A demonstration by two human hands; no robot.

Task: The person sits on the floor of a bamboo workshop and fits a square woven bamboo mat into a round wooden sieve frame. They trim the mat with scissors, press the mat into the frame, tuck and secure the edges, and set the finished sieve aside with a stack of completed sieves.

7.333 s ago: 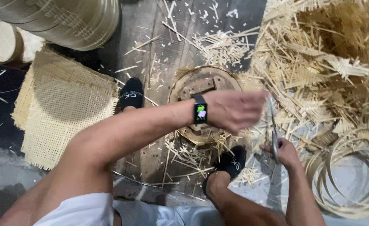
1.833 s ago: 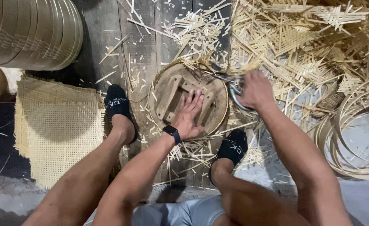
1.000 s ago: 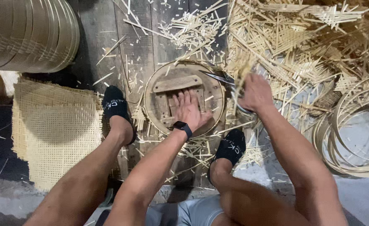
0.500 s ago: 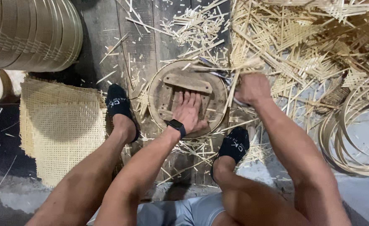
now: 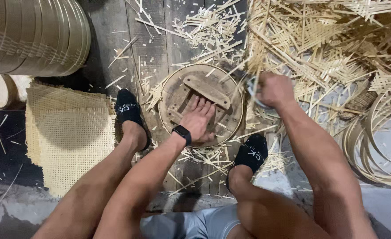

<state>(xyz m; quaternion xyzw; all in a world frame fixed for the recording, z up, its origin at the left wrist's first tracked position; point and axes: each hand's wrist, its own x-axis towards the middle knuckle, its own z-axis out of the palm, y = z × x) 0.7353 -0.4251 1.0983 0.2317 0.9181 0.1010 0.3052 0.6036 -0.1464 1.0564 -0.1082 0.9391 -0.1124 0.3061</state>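
A: Start close in. What is each of the hands doing?

B: The left hand (image 5: 198,121) lies flat, fingers spread, pressing on the round wooden form (image 5: 200,106) that sits on the plank floor (image 5: 153,53) between the two black-socked feet. It grips nothing; it only bears down. A dark watch (image 5: 182,134) sits on that wrist.

A: And the other?

B: The right hand (image 5: 273,90) is clenched at the form's right edge around a metal tool (image 5: 251,88). It looks like shears, but the blades are mostly hidden, so I cannot be sure.

A: How would that form handle?

B: I judge it stiff and fairly heavy: thick worn wood with a thin bamboo band around the rim. It should not flex. The flat crossbar (image 5: 206,91) fixed across its face looks like the natural place to take hold; the rim band seems thin and more easily damaged.

A: Which way does it point?

B: The disc lies flat, face up, so it has no real long axis. The crossbar does: it runs from upper left to lower right in the head view, and the left fingertips reach just up to it.

A: Farther out?

B: A woven mat (image 5: 69,132) lies left of the left foot, stacked hoops (image 5: 36,35) beyond it, loose bamboo rings (image 5: 381,141) far right, and a heap of splinters and strips (image 5: 319,40) beyond the form.
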